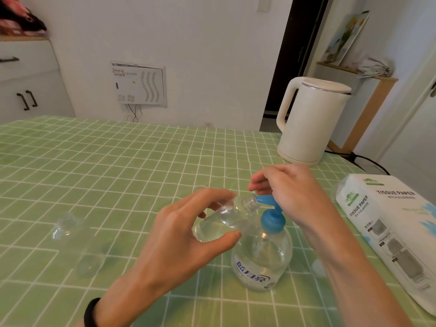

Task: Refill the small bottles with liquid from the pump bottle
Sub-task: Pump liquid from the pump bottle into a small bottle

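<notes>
On the green checked tablecloth point(118, 161) near me stands the pump bottle point(262, 260). My left hand point(188, 232) grips a small clear bottle point(224, 220) between thumb and fingers, tilted so its open neck meets the blue spout point(265, 199) and catches the liquid. My right hand point(290, 187) rests loosely curled on the pump head, ready to press. Two more small bottles point(68, 227), seemingly uncapped, wait to the left. A kettle point(311, 121) and tissue pack point(389, 220) sit right.

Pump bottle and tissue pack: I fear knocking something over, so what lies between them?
In the head view, the right hand and forearm cross above that stretch; on the cloth between pump bottle and tissue pack lies a small pale cap-like thing.
</notes>
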Demonstrator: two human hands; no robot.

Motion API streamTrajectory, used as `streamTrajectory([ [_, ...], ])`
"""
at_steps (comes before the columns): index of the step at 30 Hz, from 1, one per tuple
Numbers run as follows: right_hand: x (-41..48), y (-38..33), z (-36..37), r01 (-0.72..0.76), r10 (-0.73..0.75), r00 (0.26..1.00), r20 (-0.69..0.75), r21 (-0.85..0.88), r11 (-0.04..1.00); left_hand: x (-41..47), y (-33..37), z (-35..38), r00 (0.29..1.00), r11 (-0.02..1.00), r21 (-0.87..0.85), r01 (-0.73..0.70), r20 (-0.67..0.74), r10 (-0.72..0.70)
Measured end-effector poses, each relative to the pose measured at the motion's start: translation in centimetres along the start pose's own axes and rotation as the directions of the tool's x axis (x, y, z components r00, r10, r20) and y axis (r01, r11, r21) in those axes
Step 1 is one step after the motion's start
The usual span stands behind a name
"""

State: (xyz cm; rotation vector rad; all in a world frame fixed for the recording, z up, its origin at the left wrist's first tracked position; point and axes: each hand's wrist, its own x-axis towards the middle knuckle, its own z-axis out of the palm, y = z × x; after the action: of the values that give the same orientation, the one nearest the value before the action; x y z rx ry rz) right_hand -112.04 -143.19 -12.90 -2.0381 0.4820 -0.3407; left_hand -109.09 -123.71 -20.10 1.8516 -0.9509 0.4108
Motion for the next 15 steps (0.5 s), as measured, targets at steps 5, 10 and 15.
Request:
streamTrajectory([
  [5,0.13,0.52,0.34,-0.034,0.037,0.997,0.064,-0.041,0.999,0.12,-0.08,-0.18,1.000,1.000,0.020,-0.009,0.029,0.008],
  [10,-0.29,0.45,0.35,-0.019,0.021,0.999,0.033,-0.062,0.998,-0.03,0.16,-0.09,0.999,0.999,0.033,-0.005,0.047,0.003],
  [15,-0.58,0.00,0.32,0.102,-0.106,0.991,-0.085,-0.053,0.993,0.17,0.10,-0.27,1.000,1.000,0.017,-0.014,0.020,0.014],
])
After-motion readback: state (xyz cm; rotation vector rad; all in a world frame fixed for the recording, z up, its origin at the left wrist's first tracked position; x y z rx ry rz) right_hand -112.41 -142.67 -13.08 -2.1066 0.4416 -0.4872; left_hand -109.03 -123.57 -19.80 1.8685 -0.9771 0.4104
